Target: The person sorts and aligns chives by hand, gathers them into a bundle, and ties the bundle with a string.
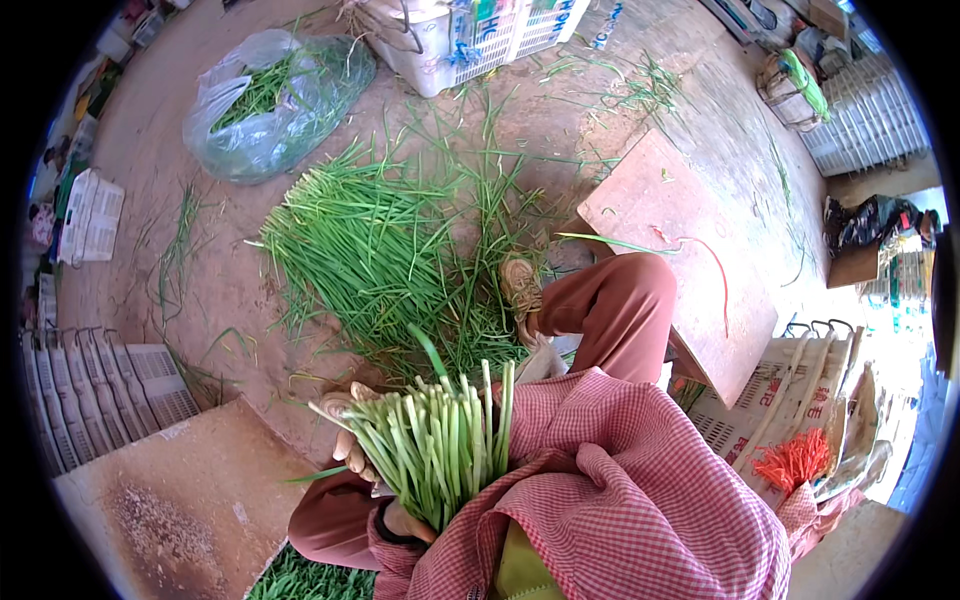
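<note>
A thick bunch of garlic chives [439,442] stands before my chest with its pale stalk ends upward. My left hand [409,521] grips its lower part, the thumb lying across the stalks and a dark cuff around the wrist. Bent fingers show at the bunch's left side; whose hand they belong to is hard to tell. My right sleeve reaches in behind the stalks, where my right hand is hidden. On the floor ahead lies a large heap of chives [367,247], pale ends toward the upper left.
A clear plastic bag [262,150] holds green trimmings. Behind the heap is a white plastic crate [472,45]. A wooden board [675,225] beside my right knee bears a red strip. Orange-red ties [795,459] hang near crates at right. Another board [172,517] lies at lower left.
</note>
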The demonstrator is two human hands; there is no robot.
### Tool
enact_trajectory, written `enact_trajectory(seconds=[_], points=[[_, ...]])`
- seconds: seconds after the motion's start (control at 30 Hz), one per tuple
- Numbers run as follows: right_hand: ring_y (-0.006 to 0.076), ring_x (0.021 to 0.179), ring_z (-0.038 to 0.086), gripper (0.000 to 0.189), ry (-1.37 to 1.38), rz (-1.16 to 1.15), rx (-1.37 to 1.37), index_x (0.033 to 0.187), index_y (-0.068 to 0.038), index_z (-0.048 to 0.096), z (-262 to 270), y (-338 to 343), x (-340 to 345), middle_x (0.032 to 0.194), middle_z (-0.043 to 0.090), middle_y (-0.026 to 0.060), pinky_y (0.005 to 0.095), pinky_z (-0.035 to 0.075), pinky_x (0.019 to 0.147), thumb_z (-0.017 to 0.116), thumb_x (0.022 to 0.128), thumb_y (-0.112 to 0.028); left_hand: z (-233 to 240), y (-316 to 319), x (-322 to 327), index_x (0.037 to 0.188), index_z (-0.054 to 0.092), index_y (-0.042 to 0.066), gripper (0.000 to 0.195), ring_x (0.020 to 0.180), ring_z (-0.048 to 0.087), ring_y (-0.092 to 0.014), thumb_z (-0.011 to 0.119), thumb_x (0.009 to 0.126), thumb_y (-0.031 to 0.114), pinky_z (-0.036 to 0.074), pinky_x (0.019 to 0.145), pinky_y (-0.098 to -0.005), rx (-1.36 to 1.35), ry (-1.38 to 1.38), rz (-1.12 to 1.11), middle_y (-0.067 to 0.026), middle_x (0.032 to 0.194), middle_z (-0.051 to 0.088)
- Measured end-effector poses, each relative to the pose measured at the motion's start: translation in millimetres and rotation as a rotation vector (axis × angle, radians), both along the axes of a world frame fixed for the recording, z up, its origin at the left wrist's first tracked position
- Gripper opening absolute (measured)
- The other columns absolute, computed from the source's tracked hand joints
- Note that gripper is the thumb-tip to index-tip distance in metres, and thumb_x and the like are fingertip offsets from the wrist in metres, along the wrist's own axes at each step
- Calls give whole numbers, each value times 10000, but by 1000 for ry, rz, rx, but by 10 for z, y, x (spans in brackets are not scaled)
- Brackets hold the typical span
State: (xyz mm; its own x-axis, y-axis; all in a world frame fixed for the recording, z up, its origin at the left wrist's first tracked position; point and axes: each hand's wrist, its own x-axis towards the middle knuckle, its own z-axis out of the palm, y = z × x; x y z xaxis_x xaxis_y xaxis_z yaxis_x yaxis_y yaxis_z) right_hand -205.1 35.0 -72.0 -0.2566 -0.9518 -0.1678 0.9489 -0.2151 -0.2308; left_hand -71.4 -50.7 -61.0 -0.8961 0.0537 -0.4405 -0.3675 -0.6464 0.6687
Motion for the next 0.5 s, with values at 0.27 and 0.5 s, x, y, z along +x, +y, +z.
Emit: enact_trajectory(seconds=[0.27, 0.5], points=[[74, 320, 298, 468, 172, -463, 147, 539, -136, 402, 818, 693, -1997, 395, 295, -64, 243, 262, 331, 324, 912, -408, -327, 400, 223, 1153, 443, 9, 543, 915, 527, -177, 631, 743, 310, 427, 809, -296, 298, -145, -169, -86, 1033, 543], [311, 955, 456, 475, 2387, 158, 1747, 1143, -54, 395, 826, 1436, -2084, 1031, 470, 195, 385, 377, 814, 495, 813, -380, -417, 351, 88, 1142, 467, 28, 474, 878, 549, -170, 590, 778, 304, 453, 785, -291, 361, -95, -103, -78, 1005, 562]])
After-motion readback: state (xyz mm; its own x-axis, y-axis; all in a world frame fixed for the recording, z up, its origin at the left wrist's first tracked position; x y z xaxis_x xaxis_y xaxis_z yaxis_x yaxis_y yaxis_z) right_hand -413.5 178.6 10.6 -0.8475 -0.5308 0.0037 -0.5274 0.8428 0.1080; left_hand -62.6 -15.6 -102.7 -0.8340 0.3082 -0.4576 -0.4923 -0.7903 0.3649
